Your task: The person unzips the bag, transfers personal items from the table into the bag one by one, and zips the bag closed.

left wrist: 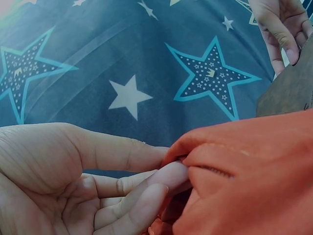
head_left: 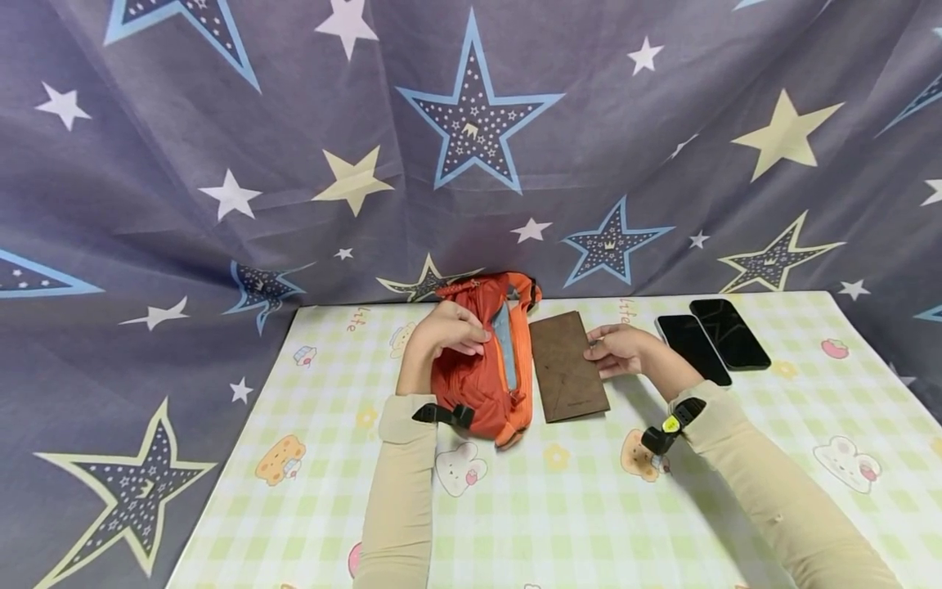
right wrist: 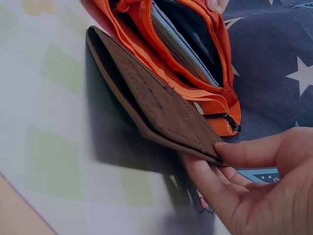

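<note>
The brown wallet point(head_left: 570, 368) is right of centre in the head view, just to the right of the orange-red bag point(head_left: 471, 384) and above the checked tablecloth point(head_left: 559, 523). The right hand point(head_left: 621, 349) is the nearer one: it grasps the wallet, pinching it by its right-hand long edge, with the thumb on one face and fingers beneath, as the right wrist view shows. So the wallet extends leftward from that hand, with its opposite long edge toward the bag. The relation that matters is between this left long edge and the bag's unzipped mouth, where a blue-grey lining point(head_left: 504, 335) shows; the mouth faces right, toward the wallet, and its slit runs roughly alongside the wallet's long axis. Whether wallet and bag touch cannot be told. The left hand point(head_left: 449, 327), on the far side of the mouth, pinches the bag's fabric between thumb and fingers. The wallet's long axis runs nearly up and down the frame, its top end leaning slightly left; the end bearing small lettering point(head_left: 577, 403) points toward the bottom of the frame and a little right. A shadow below it in the right wrist view suggests it is lifted, at least partly, off the cloth.
</note>
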The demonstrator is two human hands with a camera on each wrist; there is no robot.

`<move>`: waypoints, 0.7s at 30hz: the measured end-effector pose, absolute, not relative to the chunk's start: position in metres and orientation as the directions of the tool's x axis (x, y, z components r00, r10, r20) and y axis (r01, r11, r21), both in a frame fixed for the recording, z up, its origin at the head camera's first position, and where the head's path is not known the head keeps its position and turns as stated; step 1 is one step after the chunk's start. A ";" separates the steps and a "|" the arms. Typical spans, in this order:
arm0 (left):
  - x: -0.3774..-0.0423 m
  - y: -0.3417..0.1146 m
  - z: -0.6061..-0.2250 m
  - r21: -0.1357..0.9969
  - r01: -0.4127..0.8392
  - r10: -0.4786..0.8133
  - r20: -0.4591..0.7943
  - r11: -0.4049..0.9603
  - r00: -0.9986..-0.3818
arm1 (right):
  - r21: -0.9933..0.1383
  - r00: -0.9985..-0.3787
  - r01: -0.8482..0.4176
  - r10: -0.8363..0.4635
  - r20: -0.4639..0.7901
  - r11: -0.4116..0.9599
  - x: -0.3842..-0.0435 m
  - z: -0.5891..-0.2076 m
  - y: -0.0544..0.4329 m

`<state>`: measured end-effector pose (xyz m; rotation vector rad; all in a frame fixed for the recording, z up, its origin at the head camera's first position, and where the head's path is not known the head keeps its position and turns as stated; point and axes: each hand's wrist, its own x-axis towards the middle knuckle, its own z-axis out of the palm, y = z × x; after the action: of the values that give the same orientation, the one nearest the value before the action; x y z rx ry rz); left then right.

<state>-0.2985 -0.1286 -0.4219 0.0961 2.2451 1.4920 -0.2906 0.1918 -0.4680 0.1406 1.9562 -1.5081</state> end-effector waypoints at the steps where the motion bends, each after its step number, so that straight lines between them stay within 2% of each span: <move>1: -0.298 -0.129 -0.422 0.891 -0.180 0.294 -0.320 0.417 -0.901 | -0.828 -0.782 0.455 -0.297 -0.547 0.328 -0.290 -0.468 0.192; 21: -0.299 -0.130 -0.422 0.892 -0.192 0.300 -0.331 0.409 -0.895 | -0.834 -0.815 0.440 -0.243 -0.527 0.333 -0.289 -0.466 0.192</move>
<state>-0.2986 -0.1297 -0.4222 0.0918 2.2271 1.4948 -0.2891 0.1924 -0.4661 0.1724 2.0205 -1.5252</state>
